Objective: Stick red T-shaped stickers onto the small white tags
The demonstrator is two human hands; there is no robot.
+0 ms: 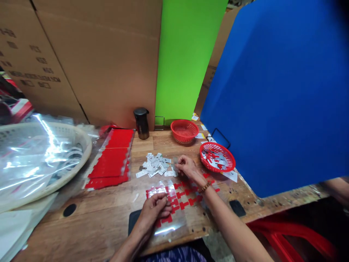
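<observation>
My right hand [187, 166] is closed in a pinch at the right edge of a pile of small grey-white plates [155, 165]. A small flat grey plate [175, 160] shows at its fingertips, partly blurred. Below it lies a clear sheet with red T-shaped stickers [180, 196], partly covered by my forearm. My left hand [156, 208] rests over the sheet's left part, fingers loosely bent and thumb apart, with nothing visible in them.
A red basket of plates [217, 157] stands at right, another red basket [184, 131] behind. Red sheets [111, 158] lie stacked left of the pile, near a dark jug [141, 123]. A large white basket [84, 145] holds plastic bags. Blue [280, 91] and green panels [185, 58] border the table.
</observation>
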